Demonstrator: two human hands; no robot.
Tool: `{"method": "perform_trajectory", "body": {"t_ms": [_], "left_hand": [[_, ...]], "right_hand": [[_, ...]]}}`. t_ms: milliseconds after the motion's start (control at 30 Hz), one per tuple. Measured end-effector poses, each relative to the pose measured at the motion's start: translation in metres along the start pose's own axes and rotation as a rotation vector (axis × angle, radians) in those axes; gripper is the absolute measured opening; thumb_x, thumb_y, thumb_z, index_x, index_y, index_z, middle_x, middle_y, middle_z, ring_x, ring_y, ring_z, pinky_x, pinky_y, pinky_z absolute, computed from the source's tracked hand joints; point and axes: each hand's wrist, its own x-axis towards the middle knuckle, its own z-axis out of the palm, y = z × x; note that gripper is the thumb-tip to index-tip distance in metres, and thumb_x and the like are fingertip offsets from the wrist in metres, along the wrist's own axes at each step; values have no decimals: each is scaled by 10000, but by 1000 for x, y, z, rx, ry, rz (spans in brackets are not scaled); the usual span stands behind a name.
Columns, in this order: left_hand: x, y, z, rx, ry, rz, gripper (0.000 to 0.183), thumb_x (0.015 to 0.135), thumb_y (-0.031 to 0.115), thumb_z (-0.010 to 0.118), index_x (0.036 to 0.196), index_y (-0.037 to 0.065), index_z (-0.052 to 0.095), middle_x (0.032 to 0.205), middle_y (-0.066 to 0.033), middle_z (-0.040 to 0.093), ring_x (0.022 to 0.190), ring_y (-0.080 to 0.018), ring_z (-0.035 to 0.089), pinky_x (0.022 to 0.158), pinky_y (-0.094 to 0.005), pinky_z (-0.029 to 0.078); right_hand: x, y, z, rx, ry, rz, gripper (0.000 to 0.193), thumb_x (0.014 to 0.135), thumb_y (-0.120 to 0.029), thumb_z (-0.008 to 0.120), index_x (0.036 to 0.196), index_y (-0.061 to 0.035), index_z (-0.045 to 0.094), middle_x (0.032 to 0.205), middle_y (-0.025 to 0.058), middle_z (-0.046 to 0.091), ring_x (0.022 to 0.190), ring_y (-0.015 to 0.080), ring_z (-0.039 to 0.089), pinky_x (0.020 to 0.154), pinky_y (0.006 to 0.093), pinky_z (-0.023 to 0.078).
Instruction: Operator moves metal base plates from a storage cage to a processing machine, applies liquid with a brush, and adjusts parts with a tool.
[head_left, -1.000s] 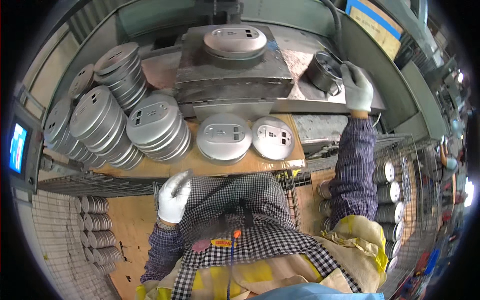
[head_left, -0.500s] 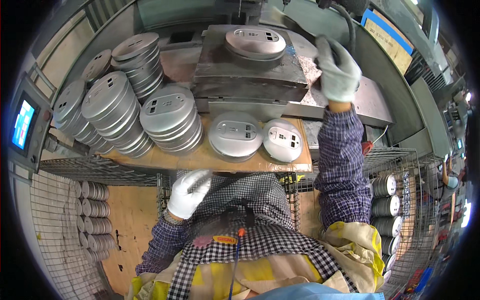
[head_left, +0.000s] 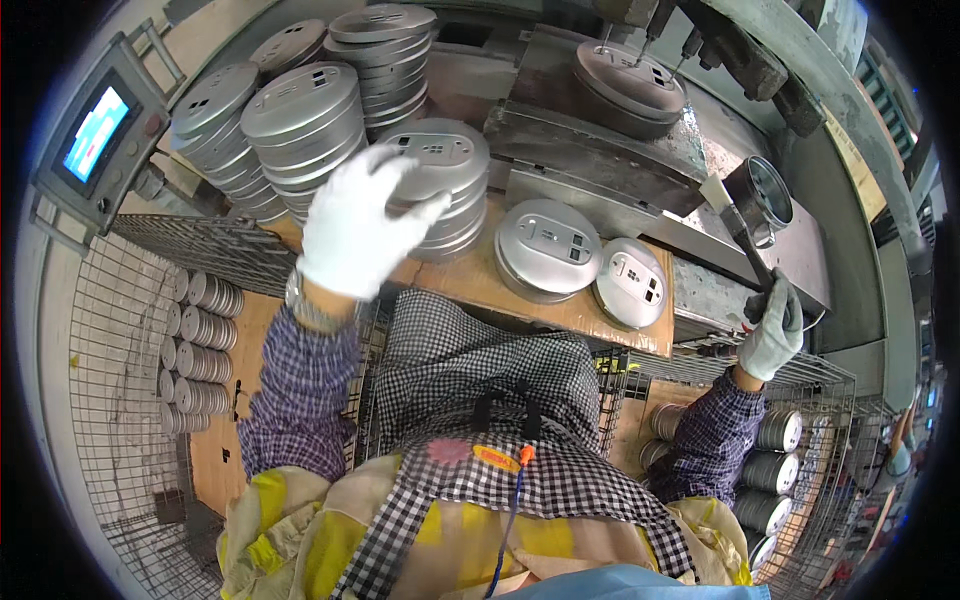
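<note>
My left hand (head_left: 356, 226), in a white glove, reaches to the nearest stack of silver oval metal covers (head_left: 437, 160). Its fingers are spread around the near left side of the stack; I cannot tell whether they touch it. Gloved too, my right hand (head_left: 772, 332) is closed on the dark handle of a brush (head_left: 742, 232) with a pale tip. That tip is at the left side of a round metal cup (head_left: 762, 196). One oval cover (head_left: 632, 78) sits on the dark machine block (head_left: 600, 150), under several thin spindles (head_left: 655, 45).
Two more covers, one larger (head_left: 548, 245) and one smaller (head_left: 634, 282), lie at the board's front right. Taller stacks (head_left: 304, 112) stand behind my left hand. A control screen (head_left: 97, 133) is at far left. Wire baskets (head_left: 120, 350) with stacked covers flank my lap.
My left hand has risen from my lap to the front stack. My right hand has come down and nearer with the brush, away from the machine block. The view has shifted left.
</note>
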Motion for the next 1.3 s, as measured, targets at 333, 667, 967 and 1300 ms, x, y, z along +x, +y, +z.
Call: {"method": "perform_trajectory", "body": {"t_ms": [333, 667, 967, 1300], "left_hand": [[78, 42, 22, 464, -455, -265, 1136, 676, 820, 539, 1366, -71, 396, 1236, -248, 567, 1137, -358, 567, 986, -499, 385], [70, 21, -19, 152, -494, 19, 957, 513, 446, 833, 1283, 21, 456, 1141, -247, 583, 1074, -378, 571, 932, -409, 471], [71, 32, -7, 339, -544, 181, 1038, 588, 638, 738, 1384, 59, 409, 1146, -210, 609, 1082, -372, 585, 936, -425, 467], [61, 37, -5, 289, -285, 157, 838, 583, 407, 807, 1294, 87, 499, 1118, -149, 623, 1059, -327, 567, 926, -448, 421]], "right_hand": [[-11, 9, -7, -11, 35, 25, 196, 921, -81, 613, 1082, 15, 672, 877, 31, 672, 622, 34, 513, 538, 177, 399], [20, 3, -32, 2, 140, 18, 216, 947, -158, 598, 1075, 0, 669, 705, 6, 625, 585, 56, 540, 516, 190, 423], [143, 22, -39, -1107, -100, -243, 294, 858, -368, 606, 1048, -164, 699, 998, 130, 686, 938, 311, 650, 829, 395, 501], [185, 12, -16, -1291, -306, -228, 253, 839, -302, 604, 1007, -151, 716, 1017, 140, 684, 971, 314, 643, 850, 398, 505]]}}
